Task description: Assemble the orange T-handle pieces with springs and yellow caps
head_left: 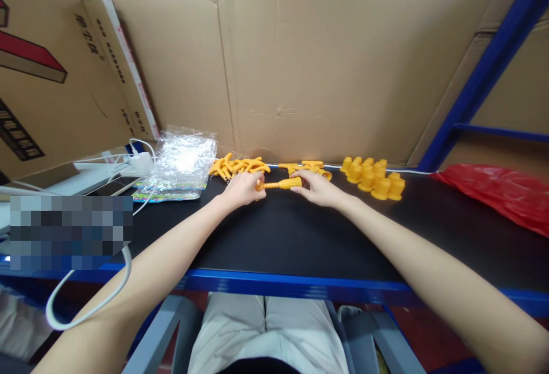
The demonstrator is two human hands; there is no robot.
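Note:
Both my hands hold one yellow plastic screw-like rod (279, 184) just above the black tabletop (278, 231). My left hand (242, 189) is closed round its left end. My right hand (316, 188) pinches the thicker right end. Behind my left hand lies a heap of yellow rods (237, 166). A few yellow T-shaped pieces (309, 166) lie behind my right hand. To the right stands a cluster of several yellow cap pieces (372, 177).
A clear plastic bag (184, 159) lies at the left, beside a white charger and cable (139, 160). A red plastic bag (497, 192) lies at the right. Cardboard sheets (317, 65) wall the back. Blue shelf posts (484, 71) frame the right side.

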